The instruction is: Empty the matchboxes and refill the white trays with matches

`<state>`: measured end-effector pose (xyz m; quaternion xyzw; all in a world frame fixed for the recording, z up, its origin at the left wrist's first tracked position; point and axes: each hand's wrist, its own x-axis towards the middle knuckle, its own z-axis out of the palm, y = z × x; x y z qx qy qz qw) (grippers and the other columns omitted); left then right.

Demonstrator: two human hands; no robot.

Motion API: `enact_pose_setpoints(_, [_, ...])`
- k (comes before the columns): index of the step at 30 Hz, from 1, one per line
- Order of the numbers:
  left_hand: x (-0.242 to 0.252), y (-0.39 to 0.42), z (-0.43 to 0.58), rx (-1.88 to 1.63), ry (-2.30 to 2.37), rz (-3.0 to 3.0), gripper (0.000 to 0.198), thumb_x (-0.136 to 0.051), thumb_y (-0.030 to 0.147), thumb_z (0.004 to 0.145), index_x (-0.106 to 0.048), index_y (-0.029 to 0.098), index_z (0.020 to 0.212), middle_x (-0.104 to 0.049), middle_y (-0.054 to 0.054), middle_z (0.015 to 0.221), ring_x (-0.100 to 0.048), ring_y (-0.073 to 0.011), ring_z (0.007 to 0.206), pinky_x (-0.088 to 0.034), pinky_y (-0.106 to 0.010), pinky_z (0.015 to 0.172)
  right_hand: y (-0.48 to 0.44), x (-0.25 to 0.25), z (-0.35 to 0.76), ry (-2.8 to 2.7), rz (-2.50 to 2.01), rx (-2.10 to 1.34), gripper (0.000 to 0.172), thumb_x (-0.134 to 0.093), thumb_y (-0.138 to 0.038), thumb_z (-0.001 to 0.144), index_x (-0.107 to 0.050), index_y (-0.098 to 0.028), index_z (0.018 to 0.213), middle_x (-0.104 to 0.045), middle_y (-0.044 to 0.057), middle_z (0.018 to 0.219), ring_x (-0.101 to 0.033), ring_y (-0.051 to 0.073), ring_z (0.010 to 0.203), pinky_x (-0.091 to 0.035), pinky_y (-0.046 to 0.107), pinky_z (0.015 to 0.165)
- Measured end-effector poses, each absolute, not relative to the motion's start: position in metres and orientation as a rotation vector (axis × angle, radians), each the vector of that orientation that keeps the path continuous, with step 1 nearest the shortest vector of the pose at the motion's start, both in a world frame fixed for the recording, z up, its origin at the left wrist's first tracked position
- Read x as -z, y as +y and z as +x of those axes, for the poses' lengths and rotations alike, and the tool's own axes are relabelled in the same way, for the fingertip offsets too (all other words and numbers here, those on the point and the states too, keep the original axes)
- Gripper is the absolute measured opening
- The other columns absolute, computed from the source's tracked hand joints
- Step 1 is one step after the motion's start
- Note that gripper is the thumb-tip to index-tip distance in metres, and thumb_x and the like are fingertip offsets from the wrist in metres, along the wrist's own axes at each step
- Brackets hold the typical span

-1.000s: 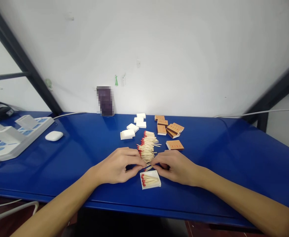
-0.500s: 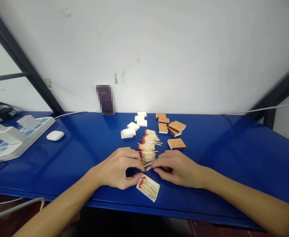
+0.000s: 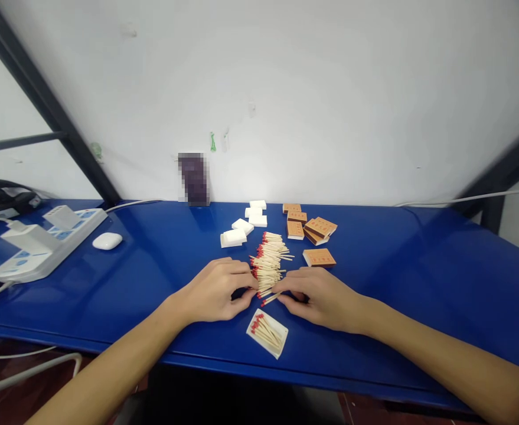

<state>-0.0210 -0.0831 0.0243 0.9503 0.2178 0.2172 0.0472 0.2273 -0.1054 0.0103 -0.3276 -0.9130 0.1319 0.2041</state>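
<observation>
the grip of our right hand [image 3: 319, 295] is narrow, pinching the end of one red-headed wooden match [image 3: 270, 298]; that of our left hand [image 3: 219, 289] is narrow too, beside a long heap of red-headed wooden matches [image 3: 270, 260], and we cannot tell whether it holds any. nearer us than both grips, a shallow white cardboard tray [image 3: 276, 323] of matches sits on the glossy blue table [image 3: 396, 283]. beyond the grips rises a marked white wall [image 3: 330, 106].
</observation>
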Motion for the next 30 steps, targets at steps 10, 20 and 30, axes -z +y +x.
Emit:
enact_pose_setpoints(10, [-0.0234, -0.0834, -0.0212, -0.584, 0.675, 2.863, 0.021, -0.050, 0.011, 0.087, -0.068, 0.019, 0.095, -0.063, -0.001, 0.081, -0.058, -0.0126, 0.072, -0.043, -0.026, 0.070, -0.1022, -0.0128, 0.2296, -2.565, -0.904, -0.385, 0.019, -0.052, -0.021, 0.094, -0.071, -0.020, 0.099, -0.059, -0.001, 0.068, -0.049, 0.012, 0.058, -0.034, 0.024, 0.058])
enact_pose_setpoints(20, [-0.0242, -0.0848, -0.0221, -0.562, 0.671, 2.830, 0.018, -0.053, 0.014, 0.087, -0.068, 0.019, 0.096, -0.063, -0.001, 0.083, -0.057, -0.0124, 0.073, -0.042, -0.026, 0.071, -0.1016, -0.0108, 0.2302, -2.575, -0.891, -0.388, 0.020, -0.052, -0.020, 0.095, -0.071, -0.021, 0.102, -0.061, -0.001, 0.070, -0.053, 0.012, 0.061, -0.035, 0.024, 0.060])
enact_pose_setpoints(30, [-0.0239, -0.0840, -0.0232, -0.503, 0.688, 2.859, 0.023, -0.053, 0.016, 0.089, -0.071, 0.021, 0.102, -0.063, -0.001, 0.085, -0.057, -0.0127, 0.074, -0.042, -0.027, 0.071, -0.1018, -0.0126, 0.2299, -2.597, -0.890, -0.379, 0.025, -0.050, -0.021, 0.096, -0.071, -0.022, 0.110, -0.064, 0.001, 0.073, -0.056, 0.013, 0.063, -0.037, 0.025, 0.061])
